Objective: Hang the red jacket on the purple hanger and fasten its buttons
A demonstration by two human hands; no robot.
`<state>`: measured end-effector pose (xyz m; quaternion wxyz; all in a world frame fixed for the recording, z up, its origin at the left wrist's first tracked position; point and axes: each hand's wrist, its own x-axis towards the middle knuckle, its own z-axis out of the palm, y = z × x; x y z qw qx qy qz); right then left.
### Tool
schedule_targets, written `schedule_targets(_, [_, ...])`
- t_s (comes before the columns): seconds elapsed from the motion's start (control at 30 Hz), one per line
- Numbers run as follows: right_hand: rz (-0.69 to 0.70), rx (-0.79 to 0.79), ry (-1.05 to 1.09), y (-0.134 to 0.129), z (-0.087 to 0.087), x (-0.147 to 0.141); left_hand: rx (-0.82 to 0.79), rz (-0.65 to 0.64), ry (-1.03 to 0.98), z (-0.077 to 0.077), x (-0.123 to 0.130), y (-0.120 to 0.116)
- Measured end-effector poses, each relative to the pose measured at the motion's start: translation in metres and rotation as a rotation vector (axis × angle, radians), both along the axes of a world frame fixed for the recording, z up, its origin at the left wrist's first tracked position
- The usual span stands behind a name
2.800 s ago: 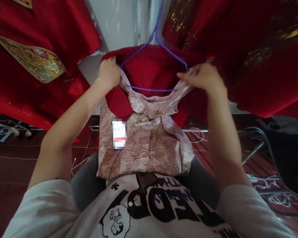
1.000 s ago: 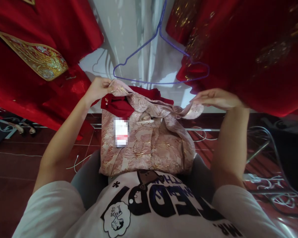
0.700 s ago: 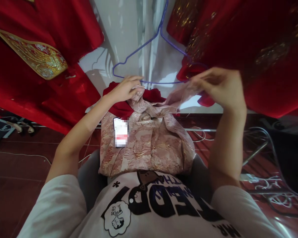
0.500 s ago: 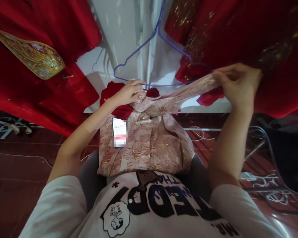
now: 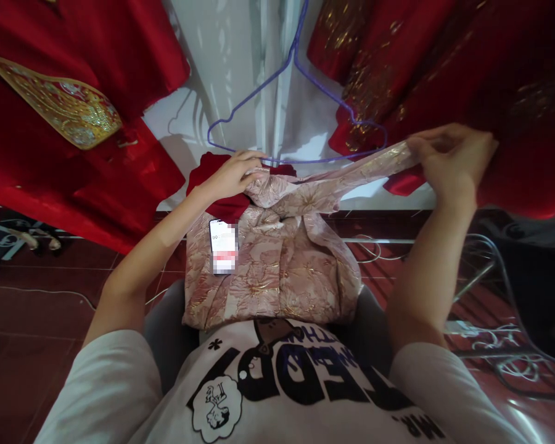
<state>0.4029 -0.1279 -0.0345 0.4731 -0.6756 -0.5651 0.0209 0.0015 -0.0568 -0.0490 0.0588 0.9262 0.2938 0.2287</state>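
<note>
A pink garment with gold floral pattern (image 5: 259, 277) lies over my lap, and a lit phone (image 5: 224, 246) rests on its left part. My left hand (image 5: 240, 176) is closed on the garment's upper edge, beside a dark red cloth (image 5: 208, 185). Off to the right, my right hand (image 5: 453, 154) pinches the end of a strip of the same pink fabric, which stretches taut between both hands. Behind the strip hangs a purple wire hanger (image 5: 263, 86), with nothing on it.
Red garments with gold decoration hang at the left (image 5: 134, 68) and right (image 5: 504, 154). A metal-framed chair (image 5: 504, 271) stands at the right, with white cables (image 5: 518, 364) on the tiled floor. Shoes (image 5: 53, 243) are at the far left.
My right hand has moved slightly right and down, drawing the fabric strip further out. The hanger has shifted a little to the left. My left hand has barely moved.
</note>
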Motion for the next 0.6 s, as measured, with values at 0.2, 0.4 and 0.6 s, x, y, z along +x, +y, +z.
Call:
schedule_targets(0.2, [-0.077, 0.087, 0.043, -0.005, 0.008, -0.018, 0.013, -0.009, -0.002, 0.000, -0.002, -0.001])
schedule_targets(0.4, [-0.174, 0.055, -0.001, 0.004, 0.007, -0.016, 0.034, -0.021, 0.000, -0.002, -0.004, 0.001])
schedule_targets(0.6, [-0.181, 0.061, -0.006, 0.006, 0.006, -0.016, 0.038, -0.021, -0.009, -0.004, -0.005, 0.003])
